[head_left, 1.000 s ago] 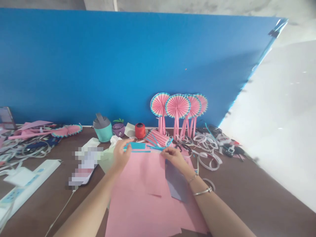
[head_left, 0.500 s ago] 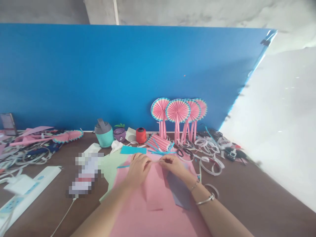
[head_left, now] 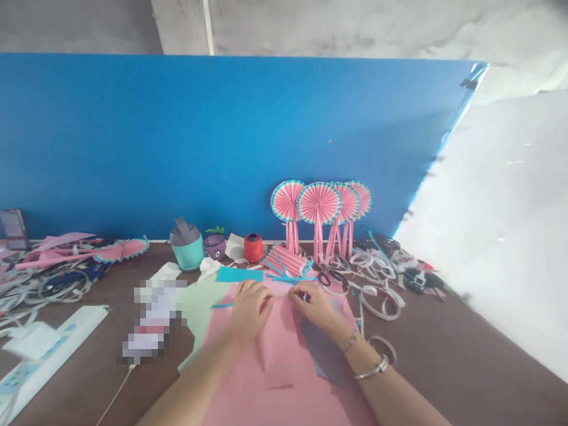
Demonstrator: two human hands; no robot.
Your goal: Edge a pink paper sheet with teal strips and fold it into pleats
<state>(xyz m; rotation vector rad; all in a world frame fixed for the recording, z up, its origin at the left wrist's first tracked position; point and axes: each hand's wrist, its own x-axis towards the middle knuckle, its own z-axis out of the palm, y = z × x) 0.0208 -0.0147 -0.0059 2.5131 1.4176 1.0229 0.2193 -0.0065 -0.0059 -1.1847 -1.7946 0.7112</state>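
A pink sheet of paper (head_left: 281, 349) lies before me, and its far edge runs between my two hands. My left hand (head_left: 252, 309) is closed, with thumb and fingertips pinching that edge from the left. On the right, my right hand (head_left: 314, 306) pinches the same edge, a short gap away. A narrow pale band shows between the fingertips; whether it is a fold of the sheet, I cannot tell. More pink paper (head_left: 248, 402) lies underneath, with a grey-purple piece (head_left: 323, 355) by my right wrist. Just beyond my left hand is a blue paper piece (head_left: 239, 274).
Pleated pink paper fans (head_left: 318, 202) lean on the blue partition (head_left: 222, 136). Pink rolled sticks (head_left: 286, 260), black-handled scissors (head_left: 332, 278), a red thread spool (head_left: 253, 248), a teal cup (head_left: 187, 251) and tape coils (head_left: 381, 302) stand around. A power strip (head_left: 53, 349) lies left.
The whole view has shifted slightly downward in the picture. Both hands keep their pinch on the paper's edge, with only small finger movement.
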